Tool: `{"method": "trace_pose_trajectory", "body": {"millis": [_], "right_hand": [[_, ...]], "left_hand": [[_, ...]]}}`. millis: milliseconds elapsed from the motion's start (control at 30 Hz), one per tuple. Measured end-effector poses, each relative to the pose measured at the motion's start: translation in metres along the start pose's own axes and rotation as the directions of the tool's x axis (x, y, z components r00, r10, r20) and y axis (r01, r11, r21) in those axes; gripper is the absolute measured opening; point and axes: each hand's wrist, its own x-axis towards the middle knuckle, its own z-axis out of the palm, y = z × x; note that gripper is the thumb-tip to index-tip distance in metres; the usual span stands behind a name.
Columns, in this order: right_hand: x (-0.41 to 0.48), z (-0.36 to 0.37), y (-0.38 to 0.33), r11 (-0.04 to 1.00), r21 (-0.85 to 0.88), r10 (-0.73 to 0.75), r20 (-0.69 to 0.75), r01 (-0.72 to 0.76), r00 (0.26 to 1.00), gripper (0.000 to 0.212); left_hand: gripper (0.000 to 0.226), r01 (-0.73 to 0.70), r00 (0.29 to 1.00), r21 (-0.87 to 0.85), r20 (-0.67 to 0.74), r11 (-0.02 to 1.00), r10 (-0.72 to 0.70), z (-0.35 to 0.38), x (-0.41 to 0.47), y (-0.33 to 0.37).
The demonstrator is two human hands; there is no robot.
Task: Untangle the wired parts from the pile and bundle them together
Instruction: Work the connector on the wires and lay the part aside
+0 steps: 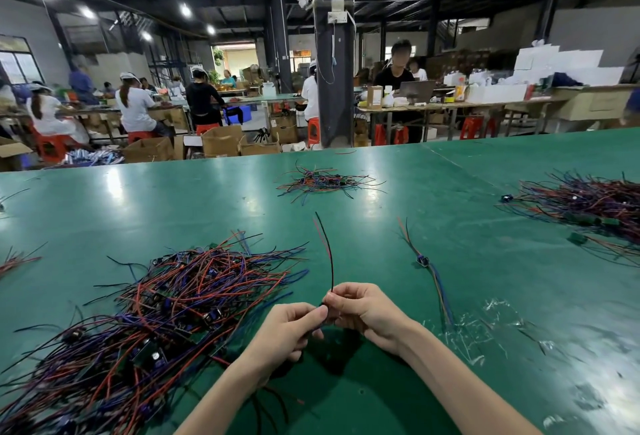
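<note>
Held: one wired part [328, 254], pinched between left grip [289, 329] and right grip [363, 311], both curled on it; its black lead runs away beyond the grip; tangled pile [166, 313] lies left of the grip, a loose part [423, 261] right of it; green tabletop [180, 202]; dark pillar [332, 71] and seated workers [133, 105] beyond.

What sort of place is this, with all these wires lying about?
Probably a factory assembly hall: heaps of wired parts on a long green table, rows of seated workers at benches behind, and cardboard boxes.
</note>
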Motion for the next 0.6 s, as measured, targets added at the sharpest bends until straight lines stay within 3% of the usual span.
{"method": "trace_pose_trajectory", "body": {"millis": [200,433,600], "right_hand": [[0.0006,-0.0017,-0.0051,0.996,0.039,0.079,0.009,-0.079,0.997,0.009],[-0.0009,-0.0028,-0.0057,0.988,0.131,0.094,-0.037,-0.088,0.995,0.009],[0.0004,-0.0018,-0.004,0.993,0.103,0.07,-0.075,-0.062,0.995,0.013]], "left_hand": [[0.023,-0.059,0.998,0.022,0.026,0.998,0.058,0.0026,0.0012,0.0011],[0.017,-0.032,0.996,0.017,0.079,0.999,0.031,0.0051,-0.0009,0.0039],[0.024,-0.002,1.0,0.007,0.021,1.0,0.002,0.0083,-0.0037,0.0042]]}}
